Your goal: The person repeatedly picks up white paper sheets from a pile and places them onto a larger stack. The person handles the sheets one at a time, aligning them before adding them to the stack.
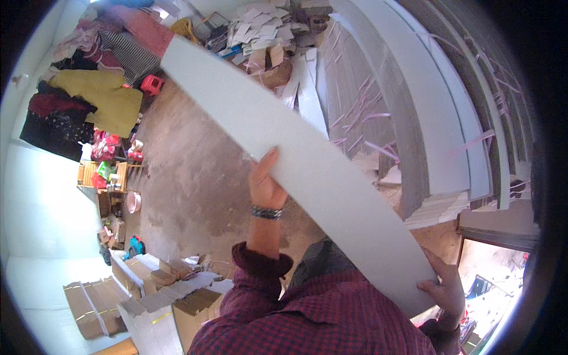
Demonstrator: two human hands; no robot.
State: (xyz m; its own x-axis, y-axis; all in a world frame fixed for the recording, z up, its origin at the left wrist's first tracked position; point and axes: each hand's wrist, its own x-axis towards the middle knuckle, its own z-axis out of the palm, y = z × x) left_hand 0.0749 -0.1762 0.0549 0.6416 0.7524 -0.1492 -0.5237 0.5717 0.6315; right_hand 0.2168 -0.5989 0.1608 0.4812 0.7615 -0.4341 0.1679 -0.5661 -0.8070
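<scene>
A long, flat white board (310, 164) slants across the view from the upper left to the lower right, in front of my body. My left hand (267, 182) grips its lower left edge near the middle, with the thumb lying on the white face and the other fingers hidden beneath. At the board's lower right end, my right hand (441, 284) holds the edge, thumb and a finger showing at the rim. The board's far end reaches up towards the hanging clothes.
Tall stacks of long boards (443, 133) with pink straps stand at the right. Cardboard boxes (95, 306) lie at the lower left. Clothes (102, 97), a red stool (152, 84) and a pink basin (133, 202) line the left side. White pieces (259, 26) are heaped at the top.
</scene>
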